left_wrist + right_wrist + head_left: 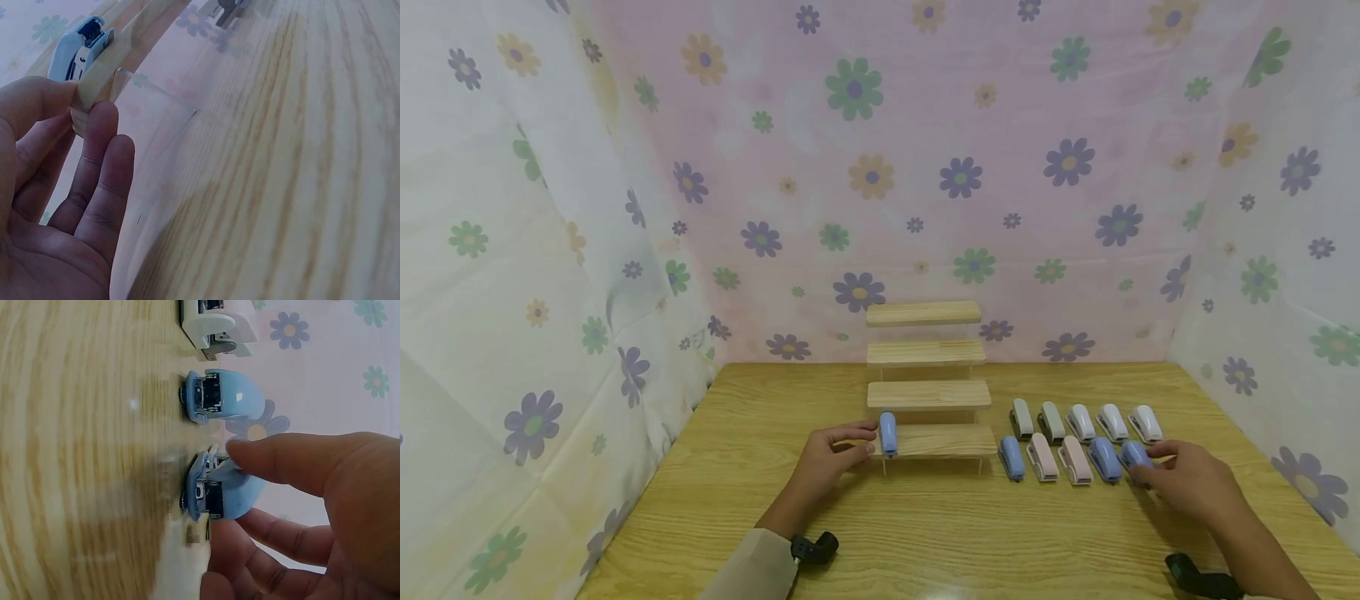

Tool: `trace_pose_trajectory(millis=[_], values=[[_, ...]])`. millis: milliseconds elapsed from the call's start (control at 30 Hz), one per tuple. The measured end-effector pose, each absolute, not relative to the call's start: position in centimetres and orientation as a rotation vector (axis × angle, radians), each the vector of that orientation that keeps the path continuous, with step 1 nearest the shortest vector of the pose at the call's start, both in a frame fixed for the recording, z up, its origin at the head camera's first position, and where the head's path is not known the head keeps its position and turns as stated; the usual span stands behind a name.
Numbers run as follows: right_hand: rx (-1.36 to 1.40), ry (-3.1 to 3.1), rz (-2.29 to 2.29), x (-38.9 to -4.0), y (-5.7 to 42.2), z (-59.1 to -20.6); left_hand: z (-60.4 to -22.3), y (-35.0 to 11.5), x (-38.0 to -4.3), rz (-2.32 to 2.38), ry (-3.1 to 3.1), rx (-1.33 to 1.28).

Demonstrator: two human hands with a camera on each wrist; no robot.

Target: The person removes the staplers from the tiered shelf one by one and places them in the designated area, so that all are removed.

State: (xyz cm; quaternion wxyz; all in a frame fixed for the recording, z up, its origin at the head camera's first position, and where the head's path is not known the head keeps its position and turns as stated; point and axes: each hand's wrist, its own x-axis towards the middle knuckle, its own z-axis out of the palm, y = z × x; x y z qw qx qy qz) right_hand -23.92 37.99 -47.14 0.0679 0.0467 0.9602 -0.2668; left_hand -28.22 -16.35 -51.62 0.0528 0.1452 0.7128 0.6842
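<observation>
A light blue mini stapler (888,434) lies at the left end of the lowest board (936,442) of a stepped wooden display stand. My left hand (829,460) grips that board's end, thumb and fingertips against the wood beside the stapler; the left wrist view shows this stapler (78,50) just above the thumb. At the right, my right hand (1197,483) pinches another blue stapler (234,494) between thumb and fingers, at the right end of the front row. A second blue stapler (240,395) sits next to it, apart from the hand.
The front row also holds pink staplers (1042,457) and a blue one (1011,458) at its left end. Behind it stand grey-green staplers (1021,419) and white staplers (1112,422). Upper boards (928,394) of the stand rise toward the flowered backdrop (910,133).
</observation>
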Motion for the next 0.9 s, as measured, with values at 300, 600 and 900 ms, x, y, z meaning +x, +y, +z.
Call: trace_pose_trajectory(millis=[300,600,900], values=[[0.127,2.955,-0.808,-23.6,37.2,-45.9,-51.4,-16.4,-28.3,2.085,2.161,0.457],[0.076,3.029,-0.835,-23.6,36.5,-45.2,-51.7,-16.4,-28.1,2.095,2.141,0.463],[0.007,3.129,-0.831,-23.8,34.3,-44.3,-51.6,-16.4,-28.1,2.092,2.138,0.466]])
